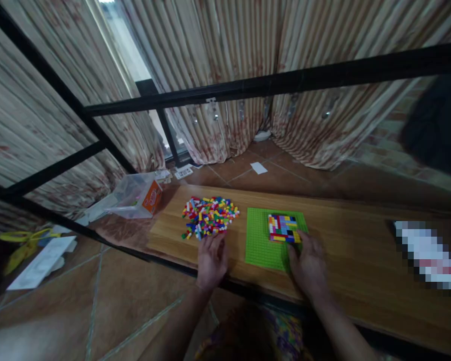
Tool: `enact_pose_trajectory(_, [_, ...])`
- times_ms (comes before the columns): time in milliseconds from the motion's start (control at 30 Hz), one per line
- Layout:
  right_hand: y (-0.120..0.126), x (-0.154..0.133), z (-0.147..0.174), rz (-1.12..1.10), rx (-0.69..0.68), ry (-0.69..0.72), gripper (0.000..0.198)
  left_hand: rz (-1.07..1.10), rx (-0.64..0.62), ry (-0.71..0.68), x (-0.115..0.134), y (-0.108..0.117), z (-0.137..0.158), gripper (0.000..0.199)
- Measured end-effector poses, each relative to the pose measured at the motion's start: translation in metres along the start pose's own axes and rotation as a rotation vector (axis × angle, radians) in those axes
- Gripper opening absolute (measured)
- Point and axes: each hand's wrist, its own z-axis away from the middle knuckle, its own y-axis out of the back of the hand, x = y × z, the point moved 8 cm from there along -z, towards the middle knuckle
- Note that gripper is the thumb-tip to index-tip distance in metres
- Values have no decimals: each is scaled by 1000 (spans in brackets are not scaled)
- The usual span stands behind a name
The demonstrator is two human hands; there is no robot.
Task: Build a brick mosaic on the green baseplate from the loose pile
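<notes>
Left hand [211, 259] lies flat and unclenched at the near edge of the loose brick pile [209, 216], holding nothing I can make out. Right hand [308, 265] rests on the green baseplate [261, 240], fingertips touching the brick patch [283, 228]; its grip is blurred. A careless sweep could scatter bricks off the wooden table [361, 250].

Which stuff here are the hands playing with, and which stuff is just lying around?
In use:
- brick pile, under the left hand
- green baseplate, touched by the right hand
- brick patch built on the baseplate

Just lying about:
- plastic box
- yellow scissors on the floor
- papers on the floor
- white slip by the curtains
</notes>
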Motion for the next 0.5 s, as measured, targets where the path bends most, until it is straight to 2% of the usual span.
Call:
enact_pose_trajectory(100, [0, 3, 0, 21, -9, 12, 48, -78, 18, 79, -32, 23, 7, 21])
enact_pose_trajectory(200, [0, 4, 0, 31, -5, 7, 49, -123, -44, 106, -48, 24, 7, 18])
enact_pose_trajectory(500, [7, 0, 3, -58, 16, -19, 44, -118, -81, 64, -42, 11, 1, 14])
